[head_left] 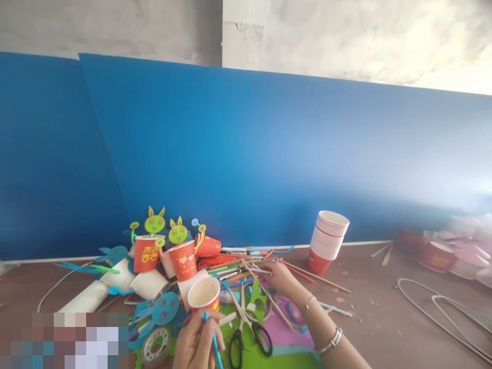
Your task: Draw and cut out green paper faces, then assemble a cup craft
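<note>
My left hand (198, 341) is closed around a blue stick, perhaps a straw (215, 344), which slants down toward the bottom edge. Just behind its fingers stands a red and white paper cup (203, 293); whether the hand touches it I cannot tell. My right hand (277, 277), with bracelets on the wrist, reaches into a heap of thin sticks and pens (240, 264). Its fingers are bent together at pale sticks, and what they pinch is too small to make out. Open scissors (245, 328) with black handles lie between the hands.
Red cups with green rabbit faces (154, 224) stand at the back left, near white paper rolls (85, 297). A tape roll (156, 346) lies at front left. Stacked paper cups (328, 241) lean at the right. A cable (442, 302) curls farther right, before a blue partition (246, 154).
</note>
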`<state>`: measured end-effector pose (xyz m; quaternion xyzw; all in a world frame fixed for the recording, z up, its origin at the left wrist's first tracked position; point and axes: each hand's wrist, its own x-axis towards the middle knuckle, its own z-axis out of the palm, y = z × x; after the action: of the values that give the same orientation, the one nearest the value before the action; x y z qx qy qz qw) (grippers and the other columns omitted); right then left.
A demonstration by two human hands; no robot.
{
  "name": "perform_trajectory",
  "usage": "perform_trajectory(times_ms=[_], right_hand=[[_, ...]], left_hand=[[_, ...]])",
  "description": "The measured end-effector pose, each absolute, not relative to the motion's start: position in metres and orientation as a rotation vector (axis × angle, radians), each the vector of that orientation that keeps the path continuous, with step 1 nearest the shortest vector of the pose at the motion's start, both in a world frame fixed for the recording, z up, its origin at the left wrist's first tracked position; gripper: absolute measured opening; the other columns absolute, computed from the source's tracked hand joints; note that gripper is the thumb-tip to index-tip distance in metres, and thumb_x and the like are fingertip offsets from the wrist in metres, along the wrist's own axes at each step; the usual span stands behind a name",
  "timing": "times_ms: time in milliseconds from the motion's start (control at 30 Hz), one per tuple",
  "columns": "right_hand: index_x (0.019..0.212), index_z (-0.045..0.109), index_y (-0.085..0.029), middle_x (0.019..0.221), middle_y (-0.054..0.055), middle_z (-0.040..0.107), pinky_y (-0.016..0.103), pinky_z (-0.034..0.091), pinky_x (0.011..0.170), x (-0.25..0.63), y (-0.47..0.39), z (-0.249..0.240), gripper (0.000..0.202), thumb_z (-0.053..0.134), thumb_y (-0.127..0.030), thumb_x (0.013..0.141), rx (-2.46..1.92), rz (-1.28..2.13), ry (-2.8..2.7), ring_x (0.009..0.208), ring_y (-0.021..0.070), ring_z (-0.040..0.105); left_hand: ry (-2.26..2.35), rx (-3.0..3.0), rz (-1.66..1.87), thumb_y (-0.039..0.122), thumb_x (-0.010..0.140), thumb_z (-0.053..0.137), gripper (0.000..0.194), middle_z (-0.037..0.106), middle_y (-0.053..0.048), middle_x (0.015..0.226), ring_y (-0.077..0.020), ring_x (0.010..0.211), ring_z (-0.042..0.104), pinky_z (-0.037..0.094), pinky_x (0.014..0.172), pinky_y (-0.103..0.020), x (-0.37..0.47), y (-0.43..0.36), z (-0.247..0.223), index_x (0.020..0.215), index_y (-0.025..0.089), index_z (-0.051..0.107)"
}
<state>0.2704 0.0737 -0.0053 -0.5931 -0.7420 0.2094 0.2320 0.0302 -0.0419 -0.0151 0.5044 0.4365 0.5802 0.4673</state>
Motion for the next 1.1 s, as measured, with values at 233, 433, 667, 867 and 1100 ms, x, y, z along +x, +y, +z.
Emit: perform_trajectory(times_ms=[233, 433, 667, 867, 1100], right_hand=[[0.099, 0.068, -0.014, 0.1, 0.01, 0.069, 0.033, 0.042, 0.085, 0.273, 0.077, -0.012, 0.044, 0.044, -0.001, 0.063, -1.636, 0.385, -1.987, 0.096, 0.0233, 0.059], [0.1, 0.069, -0.02, 0.106, 0.008, 0.067, 0.036, 0.039, 0.091, 0.241, 0.07, 0.008, 0.04, 0.042, -0.006, 0.074, -1.471, 0.271, -2.144, 0.102, 0.0231, 0.056], [0.112, 0.063, -0.02, 0.116, 0.009, 0.065, 0.035, 0.035, 0.095, 0.194, 0.086, 0.009, 0.042, 0.045, -0.008, 0.076, -1.351, 0.297, -2.478, 0.11, 0.0242, 0.053], [0.113, 0.062, -0.02, 0.114, 0.01, 0.062, 0.036, 0.035, 0.093, 0.189, 0.091, 0.004, 0.044, 0.052, -0.013, 0.071, -1.441, 0.248, -2.573, 0.11, 0.0274, 0.051], [0.097, 0.067, -0.016, 0.108, 0.015, 0.064, 0.04, 0.036, 0.087, 0.191, 0.083, 0.014, 0.033, 0.048, -0.007, 0.072, -1.665, 0.121, -2.539, 0.104, 0.03, 0.054]], left_hand=[[1.024, 1.305, 1.368, 0.056, 0.084, 0.048, 0.043, 0.059, 0.001, 0.049, -0.0034, 0.028, 0.039, 0.029, 0.032, -0.014, 0.029, -0.041, -0.02, 0.083, 0.015, 0.059], [0.997, 1.384, 1.35, 0.054, 0.087, 0.043, 0.041, 0.057, 0.002, 0.047, -0.0039, 0.03, 0.038, 0.028, 0.033, -0.014, 0.029, -0.039, -0.025, 0.085, 0.016, 0.059], [1.059, 1.821, 1.569, 0.032, 0.091, 0.04, 0.028, 0.065, -0.01, 0.097, -0.0188, 0.08, 0.062, 0.051, 0.07, -0.028, 0.015, -0.037, -0.012, 0.082, 0.018, 0.062], [1.118, 1.88, 1.586, 0.02, 0.093, 0.034, 0.024, 0.058, -0.01, 0.112, -0.0143, 0.072, 0.06, 0.051, 0.075, -0.028, 0.013, -0.031, -0.011, 0.091, 0.019, 0.058], [1.123, 1.973, 1.582, 0.019, 0.093, 0.034, 0.024, 0.059, -0.01, 0.102, -0.0203, 0.097, 0.057, 0.047, 0.086, -0.031, 0.015, -0.032, -0.009, 0.087, 0.018, 0.058]])
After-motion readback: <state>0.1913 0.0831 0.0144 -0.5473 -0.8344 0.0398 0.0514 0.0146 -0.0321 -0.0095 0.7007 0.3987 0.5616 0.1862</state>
